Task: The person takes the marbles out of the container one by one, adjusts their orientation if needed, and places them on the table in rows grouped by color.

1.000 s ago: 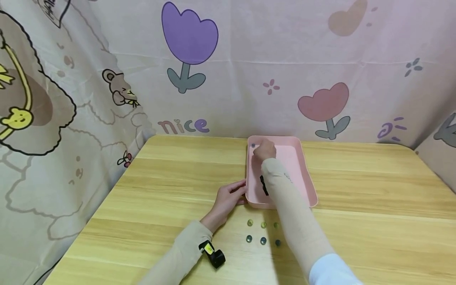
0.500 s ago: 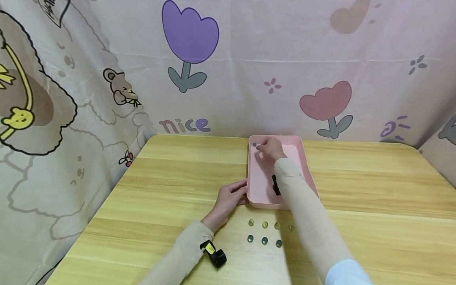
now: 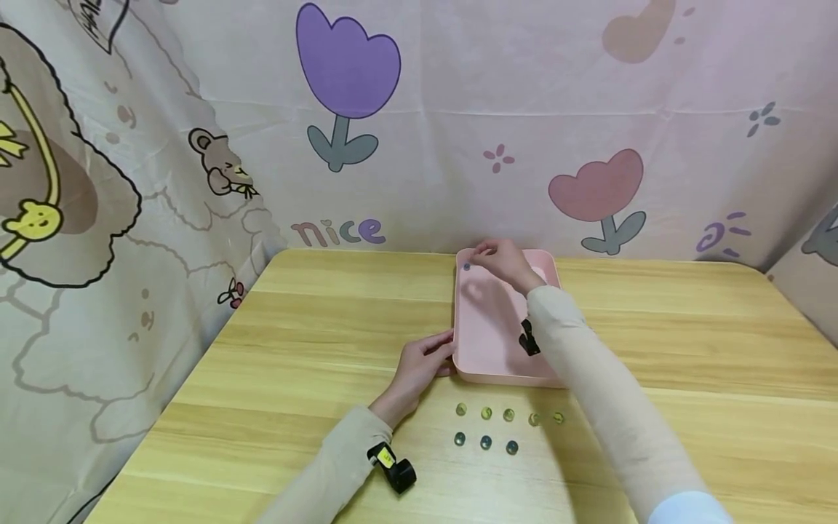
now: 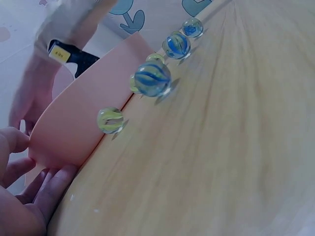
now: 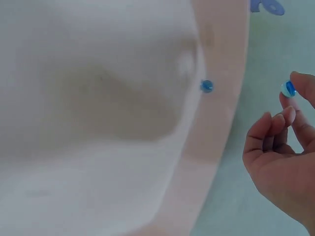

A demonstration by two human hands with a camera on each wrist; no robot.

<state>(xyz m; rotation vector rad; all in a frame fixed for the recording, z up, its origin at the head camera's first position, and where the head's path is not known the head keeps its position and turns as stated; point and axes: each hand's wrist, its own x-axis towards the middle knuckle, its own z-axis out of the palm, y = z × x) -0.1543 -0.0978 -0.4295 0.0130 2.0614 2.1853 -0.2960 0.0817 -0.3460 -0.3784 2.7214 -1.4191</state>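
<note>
My right hand (image 3: 503,262) is over the far end of the pink tray (image 3: 491,356), pinching a blue-swirled glass marble (image 5: 288,88) between thumb and forefinger; its other fingers are curled inward. Another blue marble (image 5: 206,86) lies in the tray's far left corner. At the near left side of the tray, my left hand (image 3: 417,365) rests its fingertips against the outer wall. In front of the tray are two rows on the wood: several yellow-swirled marbles (image 3: 508,415) and, closer to me, three blue ones (image 3: 486,442).
The wooden table (image 3: 314,320) runs back to a printed cloth backdrop (image 3: 432,160). A black wrist camera (image 3: 396,473) sticks out from my left sleeve. My right forearm (image 3: 609,393) crosses over the tray's right side.
My right hand has lifted from low in the tray and shifted right. Its forearm has swung right too, uncovering more yellow marbles. My left hand keeps its place.
</note>
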